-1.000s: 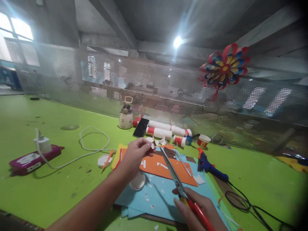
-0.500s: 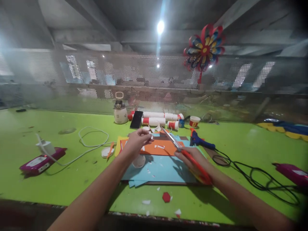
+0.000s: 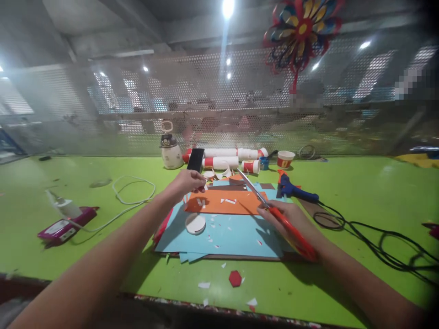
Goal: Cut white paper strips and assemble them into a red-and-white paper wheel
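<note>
Red-handled scissors (image 3: 254,189) are in my right hand (image 3: 288,218), the blades pointing up and away to the left. My left hand (image 3: 189,182) is closed in a pinch over the left part of the paper stack. A small white paper scrap (image 3: 206,187) shows at its fingertips, partly hidden. Beneath my hands lie an orange paper strip (image 3: 236,206) and light blue sheets (image 3: 233,233) with tiny white scraps on them. A round white disc (image 3: 195,224) rests on the blue paper below my left wrist.
At the back stand a bottle (image 3: 171,153), a phone (image 3: 195,160), paper-cup tubes (image 3: 221,163) and a paper cup (image 3: 286,159). A blue glue gun (image 3: 297,192) with a black cord lies right. A purple power strip (image 3: 68,226) is left. A red hexagon (image 3: 235,278) lies near the front edge.
My left hand has moved left, away from the scissors, with its fingers still pinched. The right hand still holds the scissors. The view has tilted down slightly, and more of the white disc shows.
</note>
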`<state>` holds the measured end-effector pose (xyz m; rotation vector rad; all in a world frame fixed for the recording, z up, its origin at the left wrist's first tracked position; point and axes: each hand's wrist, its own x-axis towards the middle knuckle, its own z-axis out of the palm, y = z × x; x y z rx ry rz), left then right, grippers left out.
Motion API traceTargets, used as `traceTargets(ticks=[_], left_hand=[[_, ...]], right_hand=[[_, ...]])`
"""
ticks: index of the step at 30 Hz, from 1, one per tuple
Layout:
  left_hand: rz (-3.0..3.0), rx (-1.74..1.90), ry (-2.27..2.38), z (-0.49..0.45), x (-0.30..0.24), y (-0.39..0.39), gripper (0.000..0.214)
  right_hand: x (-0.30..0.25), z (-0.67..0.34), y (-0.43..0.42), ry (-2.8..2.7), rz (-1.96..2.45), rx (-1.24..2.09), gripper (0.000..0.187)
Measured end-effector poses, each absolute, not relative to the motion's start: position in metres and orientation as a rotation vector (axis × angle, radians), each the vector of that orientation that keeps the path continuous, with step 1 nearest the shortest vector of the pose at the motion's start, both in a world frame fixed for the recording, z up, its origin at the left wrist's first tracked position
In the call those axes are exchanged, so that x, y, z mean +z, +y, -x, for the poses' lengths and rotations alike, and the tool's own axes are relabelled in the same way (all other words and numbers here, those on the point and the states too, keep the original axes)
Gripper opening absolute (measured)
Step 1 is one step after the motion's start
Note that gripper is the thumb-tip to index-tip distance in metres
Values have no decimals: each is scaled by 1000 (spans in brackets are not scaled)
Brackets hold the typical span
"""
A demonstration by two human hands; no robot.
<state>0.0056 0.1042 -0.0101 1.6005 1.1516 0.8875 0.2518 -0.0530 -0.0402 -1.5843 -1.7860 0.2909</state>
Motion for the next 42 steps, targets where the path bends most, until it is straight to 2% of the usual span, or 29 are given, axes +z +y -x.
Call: traceTargets(ticks=[6, 18, 23, 28, 32, 42], left_hand=[[-1700, 724, 1229, 6, -34, 105, 3], [-1916, 765, 1342, 14, -51, 115, 19], [-2008, 805, 1367, 0, -42, 111, 16], [-2234, 654, 1217, -44, -27, 105, 10], [-2398, 529, 1081, -71, -33, 107, 15], [-2684, 254, 858, -74, -49, 120, 16]], right_hand=[[-45, -254, -51, -1856, 1603, 256, 31], [-43, -251, -53, -1835, 1628, 238, 30], [-36, -247, -57, -1815, 1631, 254, 33], [-34, -247, -58, -1818, 1636, 247, 34], [-37, -250, -57, -1824, 1611, 253, 30], [-37, -247, -57, -1855, 1611, 198, 26]])
